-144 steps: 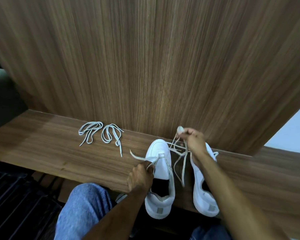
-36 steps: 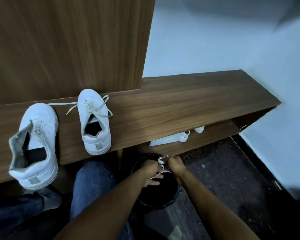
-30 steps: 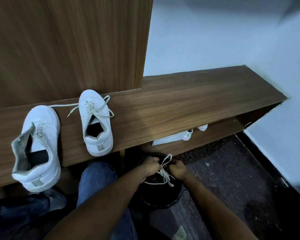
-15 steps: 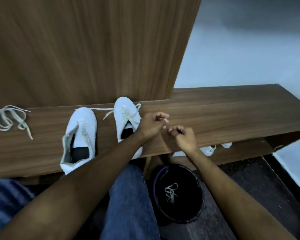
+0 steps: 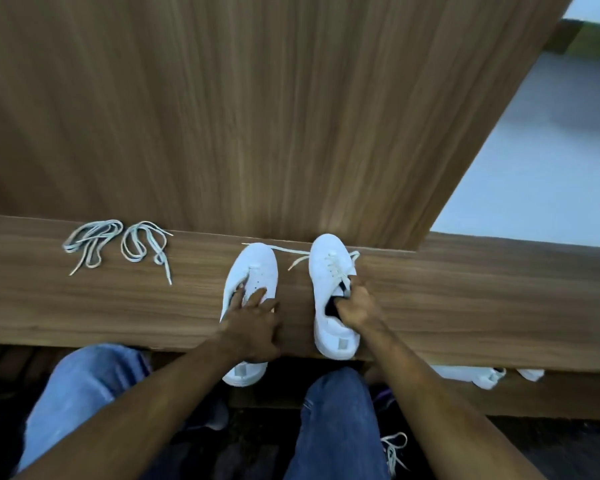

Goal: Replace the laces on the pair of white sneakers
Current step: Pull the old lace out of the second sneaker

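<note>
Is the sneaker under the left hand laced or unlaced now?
Unlaced. The left sneaker shows bare eyelets with no lace, while the left hand rests on it. The right sneaker has its lace.

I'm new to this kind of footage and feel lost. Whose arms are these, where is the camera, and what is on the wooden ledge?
The camera sits on a person's head, looking down at their own arms. On the wooden bench stand two white sneakers. The left hand rests with spread fingers on the left sneaker, which has no lace. The right hand grips the opening of the right sneaker, which is laced. Two loose laces lie coiled to the left.
</note>
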`<state>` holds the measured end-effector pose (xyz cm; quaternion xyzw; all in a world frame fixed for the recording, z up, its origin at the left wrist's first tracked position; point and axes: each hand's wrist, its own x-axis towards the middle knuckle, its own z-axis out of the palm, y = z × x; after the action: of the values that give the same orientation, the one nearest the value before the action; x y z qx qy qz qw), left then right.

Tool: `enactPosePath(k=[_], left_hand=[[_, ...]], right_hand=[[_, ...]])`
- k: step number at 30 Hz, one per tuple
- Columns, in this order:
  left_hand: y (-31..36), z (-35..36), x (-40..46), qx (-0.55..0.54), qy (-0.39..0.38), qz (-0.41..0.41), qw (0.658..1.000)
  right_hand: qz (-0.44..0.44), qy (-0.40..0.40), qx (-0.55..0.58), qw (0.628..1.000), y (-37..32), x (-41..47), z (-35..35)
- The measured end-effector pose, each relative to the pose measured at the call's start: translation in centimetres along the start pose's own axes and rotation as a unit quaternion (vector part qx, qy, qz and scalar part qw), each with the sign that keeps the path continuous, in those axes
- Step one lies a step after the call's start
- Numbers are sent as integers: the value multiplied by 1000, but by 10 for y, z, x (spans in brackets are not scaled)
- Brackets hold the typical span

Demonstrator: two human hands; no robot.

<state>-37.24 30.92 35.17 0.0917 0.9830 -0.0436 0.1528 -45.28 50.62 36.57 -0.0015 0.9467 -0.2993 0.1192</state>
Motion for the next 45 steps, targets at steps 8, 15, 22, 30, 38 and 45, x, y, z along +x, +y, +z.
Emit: enactPosePath(k=[8, 15, 22, 30, 38, 45], left_hand=[[-63, -1, 14, -14, 20, -28, 999], [-84, -12, 6, -88, 47, -88, 991], [-1, -20, 15, -364, 190, -55, 910], [4, -6, 21, -342, 227, -116, 905], [11, -31, 28, -315, 184, -106, 925], [1, -49, 42, -620, 104, -126, 768]], right_hand=[[-4, -12, -56, 998, -10, -9, 10], [-61, 16, -112, 992, -28, -25, 34], [-104, 29, -119, 987, -34, -31, 36], [-76, -34, 178, 980, -10, -5, 1], [-118, 169, 218, 954, -20, 28, -52], [-129, 138, -23, 982, -14, -29, 13]])
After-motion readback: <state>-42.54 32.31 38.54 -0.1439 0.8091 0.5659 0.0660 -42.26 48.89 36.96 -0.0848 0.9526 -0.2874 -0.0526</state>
